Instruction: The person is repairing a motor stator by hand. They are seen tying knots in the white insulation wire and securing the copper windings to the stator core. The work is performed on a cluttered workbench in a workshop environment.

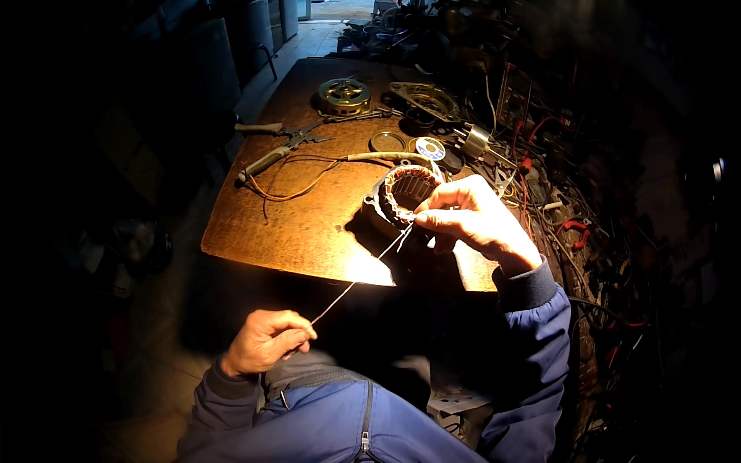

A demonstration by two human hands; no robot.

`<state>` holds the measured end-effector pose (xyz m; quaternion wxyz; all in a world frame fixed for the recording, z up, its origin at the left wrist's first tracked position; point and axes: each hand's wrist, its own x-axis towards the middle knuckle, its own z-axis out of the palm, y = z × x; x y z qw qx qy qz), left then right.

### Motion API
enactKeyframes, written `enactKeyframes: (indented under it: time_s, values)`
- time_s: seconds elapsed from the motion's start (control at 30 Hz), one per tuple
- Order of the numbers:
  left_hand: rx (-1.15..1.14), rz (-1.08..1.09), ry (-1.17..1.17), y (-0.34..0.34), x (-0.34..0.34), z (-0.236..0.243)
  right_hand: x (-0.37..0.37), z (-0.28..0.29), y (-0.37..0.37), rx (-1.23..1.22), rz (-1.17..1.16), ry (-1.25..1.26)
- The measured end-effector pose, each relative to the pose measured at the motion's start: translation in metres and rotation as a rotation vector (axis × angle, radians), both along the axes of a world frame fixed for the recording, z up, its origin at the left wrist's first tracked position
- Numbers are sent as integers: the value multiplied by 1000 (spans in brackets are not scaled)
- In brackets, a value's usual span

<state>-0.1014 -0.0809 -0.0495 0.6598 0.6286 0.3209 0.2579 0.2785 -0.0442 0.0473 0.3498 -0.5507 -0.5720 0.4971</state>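
Note:
A motor stator (378, 202) with copper windings inside its rim stands near the front of the worn wooden table (262, 224). My right hand (463, 216) is at the right side of the stator, thumb and index finger pinched at the winding on the rim, where a thin pale cord (349, 288) is attached. The cord runs taut down past the table's front edge to my left hand (270, 339), which is closed on it below and in front of the table. A short tail of cord hangs beside the stator.
A brass-coloured end cover (343, 93), flat metal housing (423, 99), pliers (301, 139), loose wires (309, 190), spool (429, 149) and steel cylinder (473, 139) lie behind the stator. Tangled cables and red-handled tools (576, 231) crowd the right side. Dark barrels stand back left.

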Motion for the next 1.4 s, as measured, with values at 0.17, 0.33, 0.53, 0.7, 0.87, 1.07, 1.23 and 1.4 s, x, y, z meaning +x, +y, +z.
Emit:
enactKeyframes:
  time_s: [0.17,0.33,0.53,0.7,0.87,1.07,1.23,1.4]
  values:
    - [-87,197,-41,-21,-29,-35,-1,2,-4,-26,-21,11]
    - [-58,325,-89,-31,-49,-55,-1,-1,-1,21,8,1]
    - [-15,317,17,-31,-67,-67,-3,6,-5,-22,-44,-47]
    - [191,246,174,-30,-60,-62,-1,2,-3,-6,-17,-44]
    - [629,275,432,-21,-54,-72,-1,1,-3,-20,-27,-9]
    - [615,227,492,-16,-49,-72,0,2,-2,0,-3,-31]
    - [477,288,434,-15,-50,-78,0,1,-4,9,-10,-18]
    - [458,257,349,-15,-49,-72,-3,3,-5,9,-37,-37]
